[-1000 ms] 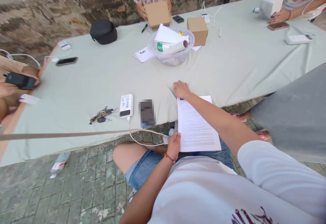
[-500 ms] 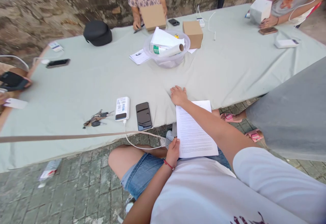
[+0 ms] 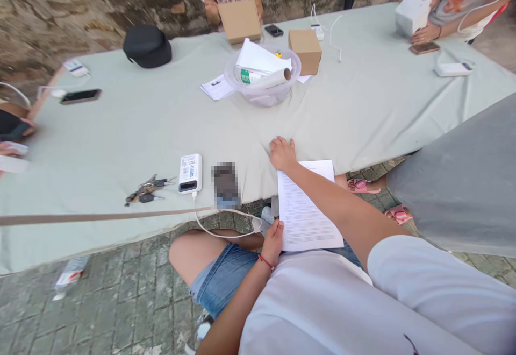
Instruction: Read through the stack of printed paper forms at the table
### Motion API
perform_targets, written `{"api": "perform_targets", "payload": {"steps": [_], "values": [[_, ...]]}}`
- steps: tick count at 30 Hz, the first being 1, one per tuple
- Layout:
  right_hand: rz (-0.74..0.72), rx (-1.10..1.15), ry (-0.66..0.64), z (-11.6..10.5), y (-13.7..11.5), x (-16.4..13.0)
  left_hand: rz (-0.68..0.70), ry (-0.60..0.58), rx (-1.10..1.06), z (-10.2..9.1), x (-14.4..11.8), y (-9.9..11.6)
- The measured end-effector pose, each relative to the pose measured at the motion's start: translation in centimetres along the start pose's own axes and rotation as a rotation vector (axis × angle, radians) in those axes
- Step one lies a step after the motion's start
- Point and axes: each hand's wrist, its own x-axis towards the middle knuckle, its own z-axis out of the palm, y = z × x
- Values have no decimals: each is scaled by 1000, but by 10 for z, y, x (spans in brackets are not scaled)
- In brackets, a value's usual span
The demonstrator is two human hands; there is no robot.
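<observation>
— Near left: what is recorded?
— Keys (image 3: 148, 190) beside a white power bank (image 3: 190, 174), white cable (image 3: 209, 229) plugged in.
— Centre?
— Translucent basin (image 3: 262, 98) containing white paper (image 3: 258, 57) and a white roll (image 3: 269, 79); brown carton (image 3: 303, 54) just beside it.
— Ground?
— Plastic bottle (image 3: 71, 275), lying on its side on grey paving (image 3: 121, 301). Condition of contents: indeterminable.

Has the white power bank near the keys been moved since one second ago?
No. Judged against the keys, the white power bank keeps its place on their right; the whole view shifted.
</observation>
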Motion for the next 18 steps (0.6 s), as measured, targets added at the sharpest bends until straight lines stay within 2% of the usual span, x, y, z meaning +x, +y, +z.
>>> {"api": "perform_targets", "payload": {"steps": [12,18], "values": [[55,40,-25,-2,-1,8,152,-116,33,-2,-12,2],[91,109,-55,-16,7,32,120,-120,11,-6,-14,-3]]}}
